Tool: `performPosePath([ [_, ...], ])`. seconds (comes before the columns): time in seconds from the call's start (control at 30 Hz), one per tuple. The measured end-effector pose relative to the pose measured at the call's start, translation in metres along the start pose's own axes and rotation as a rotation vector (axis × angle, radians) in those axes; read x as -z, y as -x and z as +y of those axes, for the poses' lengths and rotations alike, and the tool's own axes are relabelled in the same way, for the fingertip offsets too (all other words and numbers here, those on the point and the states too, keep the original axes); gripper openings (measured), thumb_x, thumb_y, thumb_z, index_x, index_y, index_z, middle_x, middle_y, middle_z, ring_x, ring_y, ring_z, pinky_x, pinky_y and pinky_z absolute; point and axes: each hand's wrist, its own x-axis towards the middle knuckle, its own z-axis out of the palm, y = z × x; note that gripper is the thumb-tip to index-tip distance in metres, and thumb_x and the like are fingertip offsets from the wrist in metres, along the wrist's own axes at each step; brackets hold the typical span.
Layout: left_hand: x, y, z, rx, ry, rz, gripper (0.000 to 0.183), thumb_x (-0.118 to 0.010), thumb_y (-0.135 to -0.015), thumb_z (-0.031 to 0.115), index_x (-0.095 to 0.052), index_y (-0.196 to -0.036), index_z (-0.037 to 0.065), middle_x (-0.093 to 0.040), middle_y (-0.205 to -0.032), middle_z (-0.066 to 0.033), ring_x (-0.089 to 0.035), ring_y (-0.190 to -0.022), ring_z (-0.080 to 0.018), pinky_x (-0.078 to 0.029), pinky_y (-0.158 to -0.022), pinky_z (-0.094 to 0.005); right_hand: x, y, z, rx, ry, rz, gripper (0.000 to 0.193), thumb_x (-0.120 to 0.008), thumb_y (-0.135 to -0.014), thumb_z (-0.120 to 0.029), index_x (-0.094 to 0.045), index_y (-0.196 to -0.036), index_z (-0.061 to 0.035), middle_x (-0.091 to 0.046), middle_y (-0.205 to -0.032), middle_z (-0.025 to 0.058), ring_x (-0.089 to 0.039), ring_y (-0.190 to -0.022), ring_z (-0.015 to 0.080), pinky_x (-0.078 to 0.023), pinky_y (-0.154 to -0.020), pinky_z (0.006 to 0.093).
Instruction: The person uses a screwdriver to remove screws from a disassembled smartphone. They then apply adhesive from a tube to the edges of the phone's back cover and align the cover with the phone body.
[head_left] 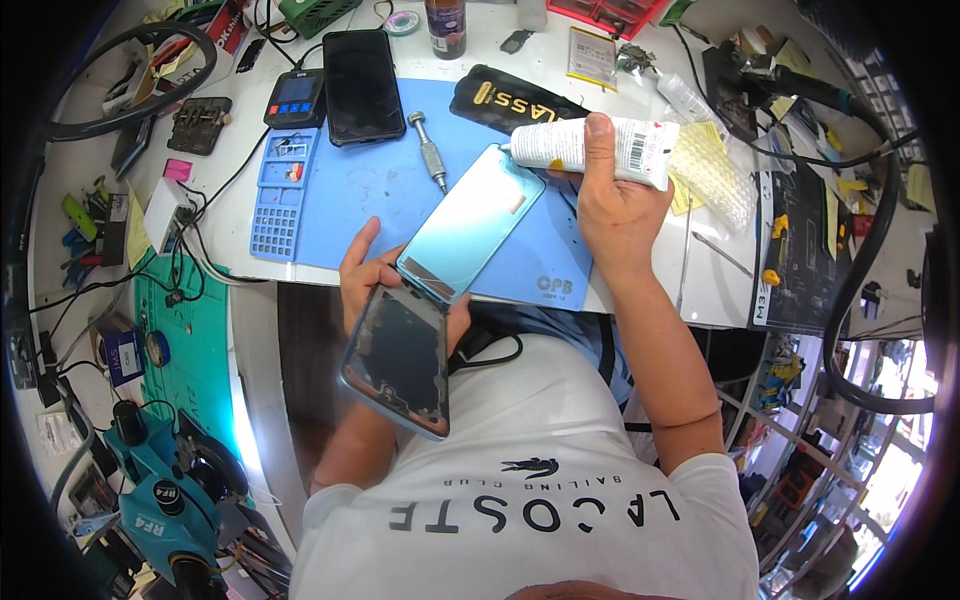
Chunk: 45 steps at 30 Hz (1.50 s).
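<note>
My left hand (360, 280) grips an opened-up phone near my body. Its dark frame (400, 350) hangs tilted toward me, with patchy residue on its inner face. A shiny light-blue phone panel (470, 225) reaches away from the frame over the mat, joined or held at the near end; I cannot tell which. In my right hand (625, 215) is a white glue tube (560, 147), lying sideways with my thumb on top. The tube's nozzle points left and meets or nearly meets the panel's far corner. Fingers of my left hand are partly hidden behind the phone.
Under the phone lies a blue work mat (350, 210). Around it are a screwdriver (428, 150), a black phone (362, 85), a black pouch (510, 98), a small device with a screen (295, 97) and tweezers (722, 254). A blue microscope (170, 500) stands at lower left; a thick black cable (850, 300) curves at right.
</note>
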Motion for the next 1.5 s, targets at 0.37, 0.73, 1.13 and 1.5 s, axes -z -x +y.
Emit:
performPosePath([
  [0.37,0.002,0.004,-0.006,0.001,-0.050,-0.088,0.081,-0.094,-0.069,0.011,-0.036,-0.125,0.004,-0.053,-0.138,-0.0261,-0.049,-0.144,-0.0373,-0.048,-0.115,-0.0445,0.009,0.005,-0.011,-0.084,-0.008,0.015,0.030,-0.073,-0.104,-0.025,-0.075,-0.100,0.0045,-0.077,-0.089,0.0114,-0.074,-0.080,0.0162,-0.057,-0.072,0.0304],
  [0.73,0.001,0.007,-0.008,0.042,0.009,-0.071,0.080,-0.094,-0.068,0.010,-0.037,-0.123,0.004,-0.045,-0.146,-0.0272,-0.060,-0.130,-0.0338,-0.055,-0.107,-0.0402,0.030,0.009,-0.007,0.067,0.129,0.005,0.026,-0.073,-0.104,-0.021,-0.076,-0.099,0.0043,-0.078,-0.089,0.0115,-0.074,-0.080,0.0167,-0.056,-0.073,0.0310],
  [1.13,-0.002,0.004,-0.001,0.089,0.059,0.000,0.065,-0.092,-0.071,0.010,-0.042,-0.112,0.005,-0.067,-0.119,-0.0204,-0.047,-0.145,-0.0406,-0.049,-0.111,-0.0426,0.047,0.019,-0.013,0.135,0.176,-0.012,0.025,-0.075,-0.103,-0.020,-0.075,-0.102,0.0048,-0.077,-0.090,0.0099,-0.072,-0.081,0.0133,-0.056,-0.073,0.0293],
  [1.5,-0.002,0.004,-0.004,0.073,0.145,-0.021,0.066,-0.092,-0.072,0.008,-0.042,-0.114,0.005,-0.063,-0.130,-0.0268,-0.057,-0.139,-0.0401,-0.053,-0.109,-0.0433,0.054,0.005,-0.006,0.696,-0.001,-0.248,0.033,-0.084,-0.090,-0.017,-0.072,-0.118,-0.0031,-0.074,-0.117,0.0188,-0.073,-0.096,0.0266,-0.059,-0.081,0.0347],
])
